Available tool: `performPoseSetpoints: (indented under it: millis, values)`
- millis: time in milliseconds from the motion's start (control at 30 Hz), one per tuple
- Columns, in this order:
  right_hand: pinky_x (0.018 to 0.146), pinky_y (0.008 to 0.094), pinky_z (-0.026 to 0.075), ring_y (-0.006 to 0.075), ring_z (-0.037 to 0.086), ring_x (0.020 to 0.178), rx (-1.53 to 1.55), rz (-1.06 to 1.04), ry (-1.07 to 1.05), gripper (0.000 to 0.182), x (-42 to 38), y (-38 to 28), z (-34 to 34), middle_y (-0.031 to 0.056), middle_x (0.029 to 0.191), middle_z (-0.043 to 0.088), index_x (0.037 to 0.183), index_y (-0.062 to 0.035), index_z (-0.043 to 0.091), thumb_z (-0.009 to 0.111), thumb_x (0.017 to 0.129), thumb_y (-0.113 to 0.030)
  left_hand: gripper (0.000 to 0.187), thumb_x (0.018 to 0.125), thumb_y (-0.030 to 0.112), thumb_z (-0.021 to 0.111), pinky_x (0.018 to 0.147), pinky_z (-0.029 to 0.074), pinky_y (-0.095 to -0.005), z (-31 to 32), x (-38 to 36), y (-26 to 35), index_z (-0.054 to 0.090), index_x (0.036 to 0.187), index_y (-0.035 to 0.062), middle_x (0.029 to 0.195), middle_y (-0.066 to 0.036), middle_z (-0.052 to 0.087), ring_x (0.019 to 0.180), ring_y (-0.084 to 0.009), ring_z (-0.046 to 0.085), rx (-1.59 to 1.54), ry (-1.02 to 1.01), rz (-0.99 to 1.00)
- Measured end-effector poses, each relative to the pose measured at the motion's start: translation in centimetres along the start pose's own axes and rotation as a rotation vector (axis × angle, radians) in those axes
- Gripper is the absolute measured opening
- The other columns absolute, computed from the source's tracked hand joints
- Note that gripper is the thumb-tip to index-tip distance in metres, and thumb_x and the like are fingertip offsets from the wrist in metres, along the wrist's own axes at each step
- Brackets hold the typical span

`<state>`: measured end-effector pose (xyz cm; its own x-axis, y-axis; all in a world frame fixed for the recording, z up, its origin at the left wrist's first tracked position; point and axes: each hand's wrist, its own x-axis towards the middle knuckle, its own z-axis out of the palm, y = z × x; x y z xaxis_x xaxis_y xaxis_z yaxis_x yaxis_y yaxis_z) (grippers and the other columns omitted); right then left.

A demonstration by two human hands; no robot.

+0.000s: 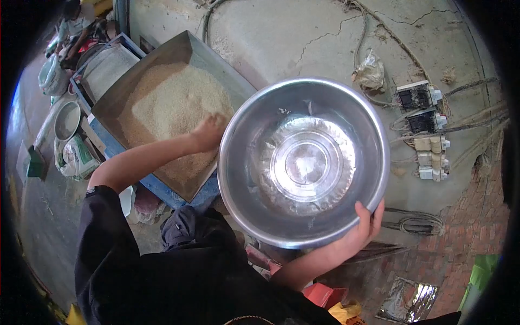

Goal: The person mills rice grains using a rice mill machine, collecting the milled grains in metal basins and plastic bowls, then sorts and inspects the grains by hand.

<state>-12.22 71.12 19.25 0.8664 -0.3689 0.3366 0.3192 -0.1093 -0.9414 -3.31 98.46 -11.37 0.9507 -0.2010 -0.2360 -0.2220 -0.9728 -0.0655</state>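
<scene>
A large, shiny metal basin (306,162) is tilted so its bare inside shows, with no contents visible. My right hand (367,225) grips its lower right rim, the thumb over the edge and the other fingers partly hidden. Beside the basin's left rim, my left hand (210,131) is over the pale grain (176,103); its fingers are blurred, and whether it touches the rim or holds grain is unclear. The grain lies heaped in a wide metal tray (187,46) on a blue frame.
Electrical switches (414,97) and cables are on the cracked wall at right. To the left are a round sieve (67,120), a white sack (78,157) and a green scoop (36,162). Another person (73,27) is at the upper left. Bricks show at lower right.
</scene>
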Motion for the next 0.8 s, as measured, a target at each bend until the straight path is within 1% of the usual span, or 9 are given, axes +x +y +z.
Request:
performPoseSetpoints:
  millis: [67,100,200,267,500,667,700,767,800]
  values:
    - [0.09,0.0287,0.038,0.0217,0.054,0.098,-0.023,0.011,0.02,0.051,-0.3,0.3,1.0,0.0158,0.11,0.057,0.119,0.0082,0.052,0.053,0.068,0.003,0.056,0.084,0.035,0.052,0.11,0.01,-0.0525,1.2,0.7,1.7,0.041,0.134,0.0113,0.141,-0.017,0.032,0.136,-0.0316,0.019,-0.237,0.286,0.337]
    - [0.09,0.0286,0.038,0.0213,0.054,0.098,-0.028,-0.005,0.018,0.051,-0.5,0.5,1.5,0.0155,0.11,0.058,0.118,0.0079,0.052,0.053,0.068,0.004,0.056,0.084,0.035,0.052,0.11,0.01,-0.0525,0.9,1.0,1.7,0.041,0.134,0.0113,0.141,-0.017,0.032,0.136,-0.0316,0.019,-0.238,0.284,0.348]
    - [0.09,0.0283,0.038,0.0204,0.055,0.097,-0.096,-0.06,0.023,0.05,-0.5,0.6,2.1,0.015,0.109,0.059,0.118,0.0081,0.053,0.052,0.067,0.005,0.06,0.086,0.032,0.048,0.112,0.004,-0.0478,1.4,2.8,0.3,0.031,0.139,0.0082,0.147,-0.013,0.022,0.138,-0.0265,0.013,-0.289,0.175,0.23]
    - [0.089,0.0282,0.039,0.0204,0.055,0.097,-0.056,-0.035,0.007,0.051,-0.5,0.6,2.0,0.015,0.108,0.059,0.117,0.0083,0.053,0.053,0.067,0.005,0.051,0.086,0.033,0.049,0.113,0.005,-0.0473,5.1,5.3,-2.2,0.043,0.133,0.015,0.144,-0.006,0.031,0.137,-0.0247,0.017,0.009,0.461,0.243]
    - [0.087,0.028,0.04,0.0203,0.056,0.095,-0.107,-0.009,0.058,0.049,-0.7,0.8,0.8,0.0148,0.108,0.059,0.117,0.0083,0.053,0.052,0.068,0.005,0.043,0.086,0.03,0.049,0.112,0.005,-0.0483,1.9,6.4,-8.4,0.049,0.128,0.0229,0.146,0.005,0.028,0.138,-0.022,0.013,-0.034,0.302,0.125]
    - [0.088,0.0288,0.039,0.0192,0.055,0.096,-0.167,-0.022,0.094,0.048,-1.1,1.3,0.1,0.0133,0.109,0.058,0.118,0.0074,0.052,0.052,0.07,0.006,0.048,0.088,0.031,0.047,0.11,0.005,-0.0553,-0.6,2.1,-8.1,0.042,0.132,0.0108,0.144,-0.011,0.03,0.138,-0.0248,0.012,-0.059,0.184,-0.211]
    - [0.088,0.0288,0.039,0.0192,0.055,0.096,-0.166,-0.013,0.096,0.048,-0.8,1.5,0.0,0.0133,0.109,0.058,0.118,0.0074,0.052,0.052,0.07,0.006,0.048,0.088,0.031,0.047,0.11,0.005,-0.0553,-1.0,0.2,-6.8,0.042,0.132,0.0108,0.144,-0.011,0.03,0.138,-0.0248,0.012,-0.055,0.177,-0.21]
    - [0.089,0.0289,0.038,0.0186,0.054,0.097,-0.428,-0.025,0.039,0.047,0.2,1.9,-0.6,0.0119,0.11,0.056,0.118,0.007,0.05,0.051,0.071,0.007,0.054,0.091,0.04,0.042,0.109,0.012,-0.0544,-1.6,-3.7,-4.3,0.041,0.132,0.0036,0.141,-0.017,0.033,0.136,-0.0288,0.02,-0.19,0.102,0.118]
    - [0.089,0.0289,0.038,0.0186,0.054,0.097,-0.428,-0.017,0.036,0.047,0.9,2.2,-1.2,0.0119,0.11,0.056,0.118,0.007,0.05,0.051,0.071,0.007,0.054,0.091,0.04,0.042,0.109,0.012,-0.0544,-1.8,-4.4,-4.5,0.041,0.132,0.0036,0.141,-0.017,0.033,0.136,-0.0288,0.02,-0.19,0.094,0.115]
